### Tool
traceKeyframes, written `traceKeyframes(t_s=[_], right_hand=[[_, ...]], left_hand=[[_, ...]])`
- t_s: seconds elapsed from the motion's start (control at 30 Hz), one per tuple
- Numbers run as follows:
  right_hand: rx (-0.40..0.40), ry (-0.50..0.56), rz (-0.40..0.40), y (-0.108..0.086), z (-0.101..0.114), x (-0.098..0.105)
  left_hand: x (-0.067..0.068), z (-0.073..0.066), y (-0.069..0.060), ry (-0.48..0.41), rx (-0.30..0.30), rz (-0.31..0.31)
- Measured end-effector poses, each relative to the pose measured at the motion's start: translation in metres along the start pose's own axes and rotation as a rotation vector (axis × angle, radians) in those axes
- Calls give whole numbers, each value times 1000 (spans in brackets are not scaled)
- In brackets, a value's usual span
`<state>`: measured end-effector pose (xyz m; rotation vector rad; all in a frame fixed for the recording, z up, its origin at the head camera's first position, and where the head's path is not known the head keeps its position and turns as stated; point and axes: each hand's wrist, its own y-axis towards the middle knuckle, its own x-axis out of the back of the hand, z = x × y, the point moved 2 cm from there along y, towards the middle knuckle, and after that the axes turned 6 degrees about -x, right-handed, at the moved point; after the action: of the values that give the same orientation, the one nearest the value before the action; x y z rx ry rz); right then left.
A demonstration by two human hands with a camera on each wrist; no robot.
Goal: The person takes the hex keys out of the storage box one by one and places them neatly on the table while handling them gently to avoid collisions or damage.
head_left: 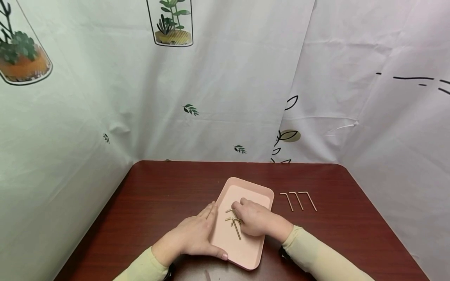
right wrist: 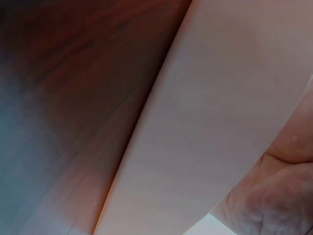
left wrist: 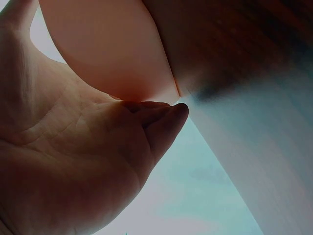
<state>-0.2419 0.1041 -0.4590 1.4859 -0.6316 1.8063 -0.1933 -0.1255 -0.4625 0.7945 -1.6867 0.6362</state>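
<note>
A pink rectangular tray (head_left: pixel 240 251) lies aslant on the table. My left hand (head_left: pixel 197 234) rests against its left side, fingers extended along the wall and thumb stretched to the near edge. From the left wrist view, the fingertips (left wrist: pixel 178 115) touch the outside of the tray wall (left wrist: pixel 112 44). Inside the tray are several brass-coloured hex keys (head_left: pixel 237 230), bent in an L and overlapping. Over them reaches my right hand (head_left: pixel 254 218), its fingers bent downward. It covers part of the keys, and whether it pinches one is hidden. The right wrist view shows mostly the tray's outer wall (right wrist: pixel 210 107).
Three more L-shaped hex keys (head_left: pixel 296 201) lie side by side on the table, right of the tray. The dark red-brown wooden table (head_left: pixel 168 187) has rounded far corners. White printed cloth (head_left: pixel 218 78) hangs behind it and at both sides.
</note>
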Motion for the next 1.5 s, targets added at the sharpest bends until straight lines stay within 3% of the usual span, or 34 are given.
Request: traceKeyframes(t_s=[0.4, 0.83, 1.13, 1.5], right_hand=[[-25, 1, 26, 1, 3, -4], [2, 7, -28, 2, -2, -4], [-73, -2, -12, 0, -6, 1], [-96, -3, -5, 0, -9, 3]], left_hand=[[2, -2, 0, -17, 3, -2], [3, -2, 0, -17, -3, -2], [1, -2, -1, -17, -9, -4], [2, -2, -1, -11, -8, -4]])
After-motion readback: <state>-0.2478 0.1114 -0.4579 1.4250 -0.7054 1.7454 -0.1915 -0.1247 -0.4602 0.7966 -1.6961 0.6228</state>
